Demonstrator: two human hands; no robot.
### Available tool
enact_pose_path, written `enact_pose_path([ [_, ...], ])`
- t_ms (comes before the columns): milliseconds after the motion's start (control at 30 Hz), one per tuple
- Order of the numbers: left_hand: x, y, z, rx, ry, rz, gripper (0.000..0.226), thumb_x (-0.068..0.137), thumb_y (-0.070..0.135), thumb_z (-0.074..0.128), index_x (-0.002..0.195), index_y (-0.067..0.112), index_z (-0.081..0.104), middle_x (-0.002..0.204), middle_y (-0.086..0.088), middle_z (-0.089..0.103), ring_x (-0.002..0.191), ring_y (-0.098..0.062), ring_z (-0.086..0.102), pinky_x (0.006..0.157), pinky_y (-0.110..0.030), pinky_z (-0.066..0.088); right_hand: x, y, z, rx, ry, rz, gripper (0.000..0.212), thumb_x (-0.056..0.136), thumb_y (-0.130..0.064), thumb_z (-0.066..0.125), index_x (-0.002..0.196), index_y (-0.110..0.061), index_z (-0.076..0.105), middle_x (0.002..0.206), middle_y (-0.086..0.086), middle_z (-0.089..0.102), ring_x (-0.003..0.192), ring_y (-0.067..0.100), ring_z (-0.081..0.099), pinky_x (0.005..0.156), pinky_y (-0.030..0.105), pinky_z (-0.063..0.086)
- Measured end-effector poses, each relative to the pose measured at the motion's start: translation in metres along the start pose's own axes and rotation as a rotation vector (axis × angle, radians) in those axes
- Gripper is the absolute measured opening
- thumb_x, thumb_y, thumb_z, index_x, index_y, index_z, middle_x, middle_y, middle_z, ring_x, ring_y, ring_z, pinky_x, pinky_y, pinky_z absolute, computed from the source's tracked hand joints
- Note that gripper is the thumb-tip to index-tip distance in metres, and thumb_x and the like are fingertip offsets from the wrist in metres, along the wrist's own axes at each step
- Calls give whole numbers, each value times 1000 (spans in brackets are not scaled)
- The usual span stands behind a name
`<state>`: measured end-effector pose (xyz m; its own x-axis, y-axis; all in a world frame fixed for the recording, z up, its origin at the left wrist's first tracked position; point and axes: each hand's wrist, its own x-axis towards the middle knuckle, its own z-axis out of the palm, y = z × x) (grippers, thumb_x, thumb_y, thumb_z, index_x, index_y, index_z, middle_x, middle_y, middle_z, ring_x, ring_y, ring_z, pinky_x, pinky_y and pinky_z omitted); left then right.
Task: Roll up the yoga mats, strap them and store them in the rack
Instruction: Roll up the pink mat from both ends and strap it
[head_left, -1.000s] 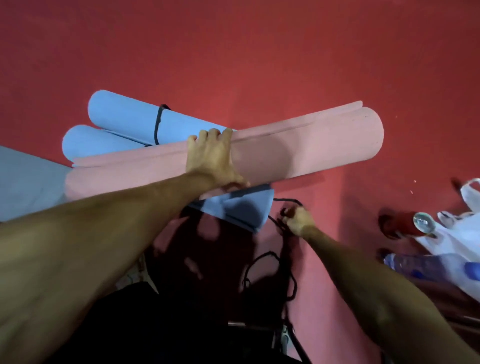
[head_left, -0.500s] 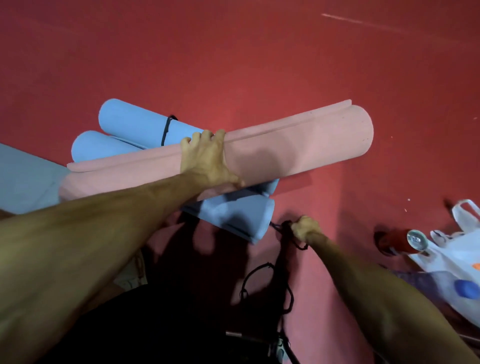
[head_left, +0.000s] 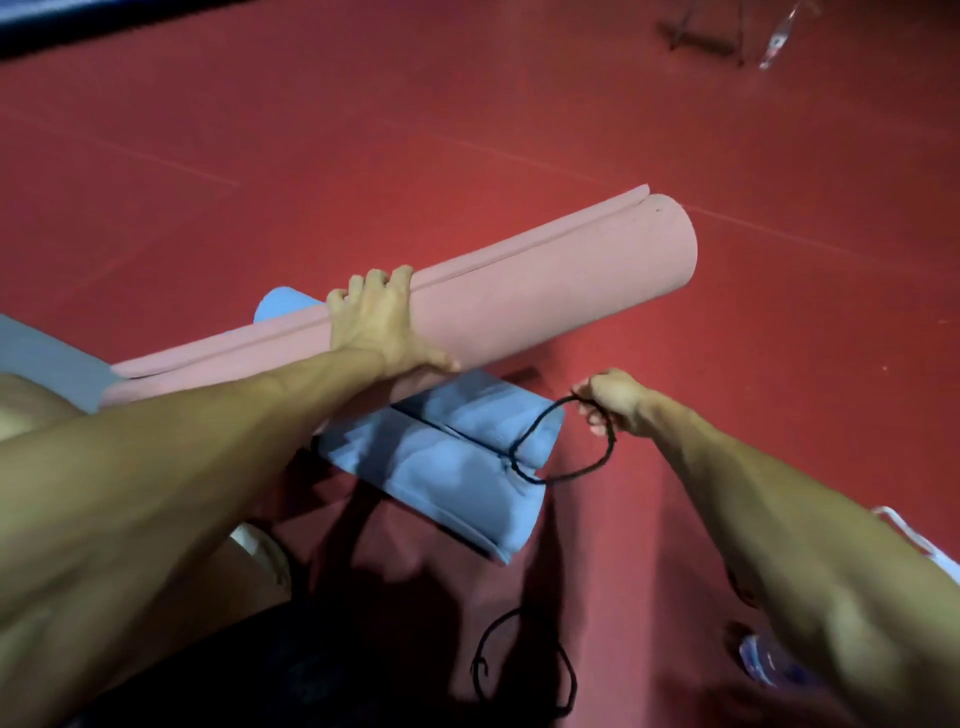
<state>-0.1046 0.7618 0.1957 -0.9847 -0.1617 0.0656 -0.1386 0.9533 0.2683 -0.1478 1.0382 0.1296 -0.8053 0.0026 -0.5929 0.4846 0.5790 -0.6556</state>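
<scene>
Head view shows us at the strapping step: our left hand (head_left: 376, 325) clamps the rolled pink mat (head_left: 519, 296) mid-frame over blue mats (head_left: 447, 467), our right hand (head_left: 613, 402) pinches a black strap (head_left: 566, 441), which next needs looping around the roll.

Red floor (head_left: 467, 104) fills the room, faint pale lines crossing it, a dark blue strip (head_left: 78, 21) along the top-left edge, shadows pooling near.

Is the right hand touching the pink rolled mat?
Apart. The head view shows red floor between the right hand, which grips a black strap loop, and the pink rolled mat.
</scene>
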Motion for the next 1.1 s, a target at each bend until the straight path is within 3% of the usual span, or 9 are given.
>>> enact_pose_path([
  [133,7,-9,-38,-83,102,-36,117,40,74,77,138,22,37,130,-10,48,120,-34,42,99,-45,32,-17,-58,5,286,-122,-138,20,97,-10,45,105,-11,64,82,5,64,64,15,58,56,25,54],
  [233,17,-29,-71,-144,186,-77,116,42,74,77,138,23,37,131,-9,47,121,-33,41,100,-46,31,-23,-111,15,518,-214,-256,21,102,-21,41,111,-15,59,94,8,66,74,20,63,61,31,58],
  [367,26,-74,-119,-204,289,-139,117,40,73,79,138,22,40,133,-9,48,123,-33,42,101,-50,32,-40,-195,40,678,-385,-431,55,95,-59,38,125,-14,51,109,16,65,96,29,66,74,43,57],
  [467,23,-115,-153,-213,378,-202,119,30,81,73,130,24,47,124,-6,56,115,-33,51,96,-50,40,-57,-256,75,673,-450,-524,74,85,-66,45,137,-14,42,124,21,59,110,31,63,90,47,53],
  [633,-5,-185,-204,-199,530,-301,118,30,80,72,129,21,47,123,-4,57,114,-31,53,93,-50,40,-98,-338,152,644,-510,-670,90,46,-70,78,115,-16,61,104,4,68,101,22,66,93,44,50],
  [800,-53,-262,-250,-288,600,-444,105,28,75,76,113,19,52,109,3,60,99,-20,59,89,-44,50,-145,-403,242,652,-659,-758,53,66,-50,69,103,-12,65,93,4,70,93,29,67,84,48,56],
  [900,-102,-302,-262,-316,624,-514,103,39,60,84,126,20,47,118,1,61,106,-21,58,90,-36,48,-181,-425,301,510,-730,-855,48,70,-48,72,102,-13,67,93,3,71,86,26,68,80,47,57],
  [1000,-153,-338,-264,-357,659,-548,129,32,56,84,144,28,27,131,2,55,119,-20,53,99,-39,46,-214,-429,364,388,-818,-928,27,82,-37,72,98,-16,69,87,-4,71,84,20,66,66,38,58],
  [1100,-204,-375,-252,-475,722,-634,134,35,35,94,146,29,20,133,2,51,119,-19,52,100,-38,46,-243,-421,423,273,-898,-1012,24,82,-31,73,101,-18,70,84,-11,71,80,7,66,69,37,59],
])
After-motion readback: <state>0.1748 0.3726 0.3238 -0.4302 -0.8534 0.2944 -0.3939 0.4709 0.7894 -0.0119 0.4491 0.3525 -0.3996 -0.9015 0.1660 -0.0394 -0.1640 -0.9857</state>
